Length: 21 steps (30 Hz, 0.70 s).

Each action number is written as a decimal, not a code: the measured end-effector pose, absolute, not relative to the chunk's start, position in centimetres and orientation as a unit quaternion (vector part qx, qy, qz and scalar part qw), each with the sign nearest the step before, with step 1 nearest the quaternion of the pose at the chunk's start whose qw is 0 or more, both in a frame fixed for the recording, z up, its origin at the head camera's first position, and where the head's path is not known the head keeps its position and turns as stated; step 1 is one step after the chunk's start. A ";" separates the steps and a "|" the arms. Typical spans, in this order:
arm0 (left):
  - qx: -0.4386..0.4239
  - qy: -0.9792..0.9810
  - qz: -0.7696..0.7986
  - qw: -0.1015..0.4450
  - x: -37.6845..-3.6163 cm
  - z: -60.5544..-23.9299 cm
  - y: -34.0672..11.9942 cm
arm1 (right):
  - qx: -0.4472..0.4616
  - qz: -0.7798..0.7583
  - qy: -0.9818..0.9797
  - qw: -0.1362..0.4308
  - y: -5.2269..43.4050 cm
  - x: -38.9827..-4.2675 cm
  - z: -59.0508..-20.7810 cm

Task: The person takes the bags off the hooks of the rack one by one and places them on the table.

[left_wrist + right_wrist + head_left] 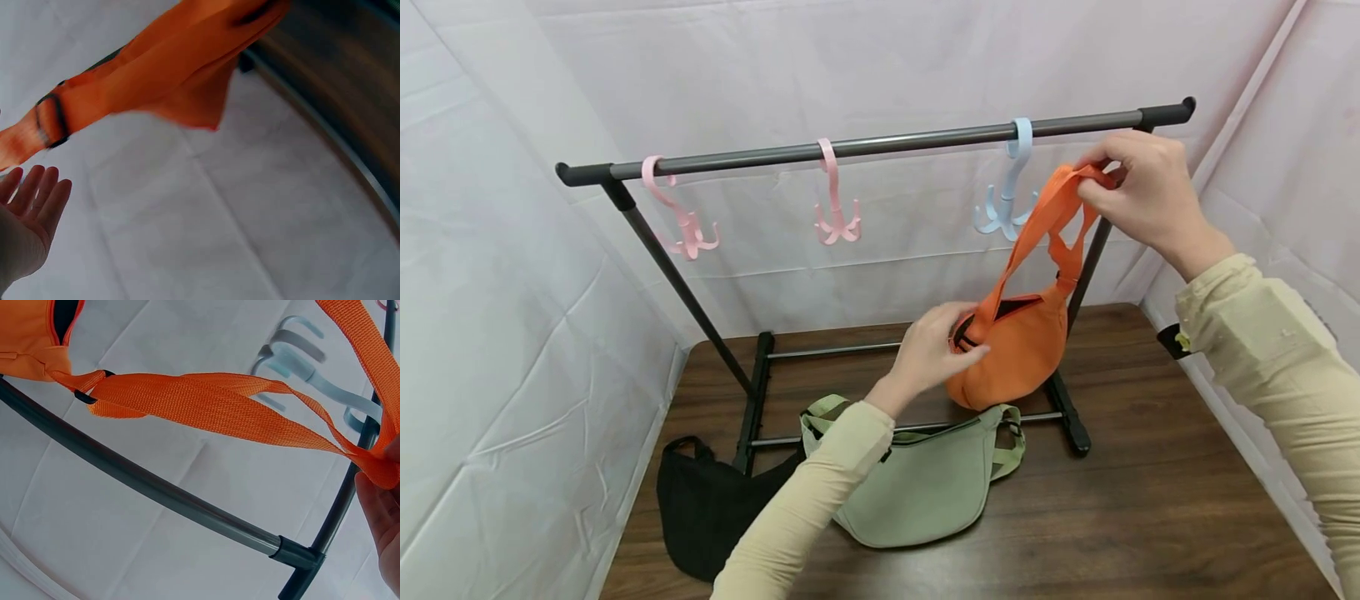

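An orange sling bag (1026,354) hangs by its strap from my right hand (1142,187), which pinches the strap's top at the right of the rack. In the right wrist view the orange strap (206,403) stretches from the bag to my fingers. My left hand (936,350) is at the bag's left side; the left wrist view shows its fingers extended, apart from the strap. Just left of the strap, a light blue hook (1011,183) hangs on the rack's bar (925,140).
Two pink hooks (681,212) (835,200) hang farther left on the bar. A sage green bag (917,487) and a black bag (707,508) lie on the wooden surface (1120,508). White cloth (760,75) stands behind and on both sides.
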<state>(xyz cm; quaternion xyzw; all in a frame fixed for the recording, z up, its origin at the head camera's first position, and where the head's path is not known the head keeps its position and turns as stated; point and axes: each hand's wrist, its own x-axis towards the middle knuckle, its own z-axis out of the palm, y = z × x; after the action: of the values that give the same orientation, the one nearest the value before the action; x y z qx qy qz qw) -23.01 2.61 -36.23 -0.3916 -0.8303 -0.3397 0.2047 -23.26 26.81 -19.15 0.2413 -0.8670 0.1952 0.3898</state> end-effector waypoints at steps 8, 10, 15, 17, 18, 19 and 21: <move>-0.289 -0.869 -0.391 0.095 -22.1 -41.6 2.3 | 0.245 0.197 -0.862 0.399 26.5 -23.1 -18.6; -0.264 -0.868 -0.412 0.086 -22.0 -42.8 2.4 | 0.243 0.196 -0.862 0.400 26.4 -23.1 -18.5; -0.206 -0.862 -0.457 0.078 -21.8 -44.8 2.6 | 0.245 0.201 -0.859 0.402 26.0 -23.0 -18.0; -0.184 -0.857 -0.477 0.071 -21.7 -45.3 2.8 | 0.246 0.202 -0.857 0.404 25.8 -22.9 -17.8; -0.174 -0.851 -0.491 0.067 -21.7 -45.5 2.9 | 0.247 0.201 -0.857 0.406 25.8 -22.8 -17.7; -0.166 -0.844 -0.506 0.064 -21.7 -45.7 3.0 | 0.246 0.200 -0.857 0.407 25.7 -22.7 -17.6; -0.155 -0.828 -0.535 0.059 -21.7 -46.0 3.2 | 0.248 0.198 -0.856 0.409 25.5 -22.5 -17.3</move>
<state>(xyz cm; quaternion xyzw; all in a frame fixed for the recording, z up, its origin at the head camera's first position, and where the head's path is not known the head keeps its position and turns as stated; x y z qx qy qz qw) -21.72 3.25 -46.03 -0.1552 -0.8284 -0.5350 0.0587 -22.47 25.51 -17.33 0.2477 -0.8556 0.1977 0.4094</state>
